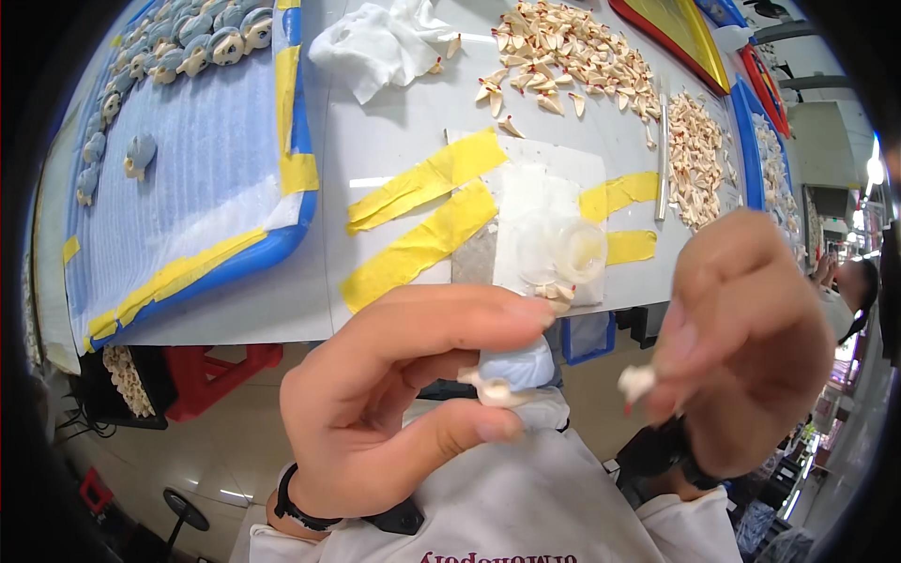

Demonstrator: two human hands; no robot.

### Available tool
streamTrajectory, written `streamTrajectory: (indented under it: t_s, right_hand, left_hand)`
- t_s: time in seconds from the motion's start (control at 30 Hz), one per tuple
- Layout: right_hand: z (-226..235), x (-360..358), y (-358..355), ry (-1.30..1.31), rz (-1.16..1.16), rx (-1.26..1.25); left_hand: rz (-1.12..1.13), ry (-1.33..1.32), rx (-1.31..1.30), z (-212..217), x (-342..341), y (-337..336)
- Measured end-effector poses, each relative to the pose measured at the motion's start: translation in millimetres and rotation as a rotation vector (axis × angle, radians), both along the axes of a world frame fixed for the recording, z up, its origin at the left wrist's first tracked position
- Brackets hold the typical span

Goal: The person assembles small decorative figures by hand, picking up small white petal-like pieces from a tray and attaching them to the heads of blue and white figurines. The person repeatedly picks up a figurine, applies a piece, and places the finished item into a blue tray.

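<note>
My left hand [361,403] holds a small doll head [518,368] between thumb and bent forefinger, with its pale blue cap-like part up and its cream part below. My right hand [751,328], to the right and apart from it, pinches a small cream piece [637,382] with a red tip. Just beyond my left fingertips, a clear round dish [584,253] sits near the table's front edge on a white sheet [514,239]. A few cream pieces [556,293] lie beside the dish, partly hidden by my left forefinger.
A blue-rimmed tray [253,251] with several similar blue heads [192,56] stands at left. Piles of red-tipped cream pieces [572,56] cover the far table, beside a crumpled white cloth [375,47]. Yellow tape strips [427,192] flank the sheet. Another person [849,291] is at far right.
</note>
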State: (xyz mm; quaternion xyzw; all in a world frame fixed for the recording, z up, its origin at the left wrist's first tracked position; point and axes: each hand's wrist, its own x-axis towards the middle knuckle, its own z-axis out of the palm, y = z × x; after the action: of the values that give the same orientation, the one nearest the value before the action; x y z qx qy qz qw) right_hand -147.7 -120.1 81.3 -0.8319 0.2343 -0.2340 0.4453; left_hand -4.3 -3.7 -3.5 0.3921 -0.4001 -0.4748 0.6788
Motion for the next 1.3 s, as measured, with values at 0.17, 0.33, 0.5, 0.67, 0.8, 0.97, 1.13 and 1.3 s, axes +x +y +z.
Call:
streamTrajectory:
  t_s: [0.17, 0.33, 0.5, 0.67, 0.8, 0.97, 1.13, 1.3]
  right_hand:
    - [-15.8, -13.5, 18.3, 0.015, 0.009, 0.187]
    - [-25.2, -9.8, 26.9, -0.038, -0.031, 0.177]
    - [-25.8, -6.8, 24.2, -0.03, 0.023, -0.266]
    - [-44.1, 4.0, 18.3, -0.234, 0.044, -0.399]
    - [-6.7, -5.1, -9.2, -0.024, 0.063, -0.207]
    - [-14.9, 6.1, -78.3, 0.219, -0.125, -0.318]
    - [-37.3, 24.6, -111.6, 0.432, 0.118, -0.55]
    - [-34.4, 18.6, -104.9, 0.448, 0.111, -0.685]
  left_hand:
    - [-0.043, -0.14, -0.023, -0.3, 3.8, 1.2]
    - [-0.016, -0.303, -0.071, 6.2, 4.2, 0.0]
    - [0.15, -0.555, -0.018, 17.6, -6.2, 2.8]
    - [0.259, -0.631, 0.05, 22.0, -10.7, 7.1]
    - [0.166, -0.546, -0.036, 12.8, 1.5, 6.5]
    - [0.217, -0.123, 0.032, 9.1, -0.6, 6.8]
    - [0.183, -0.202, -0.018, 8.4, 3.7, 0.1]
    - [0.07, -0.205, 0.004, 6.8, 12.9, 0.9]
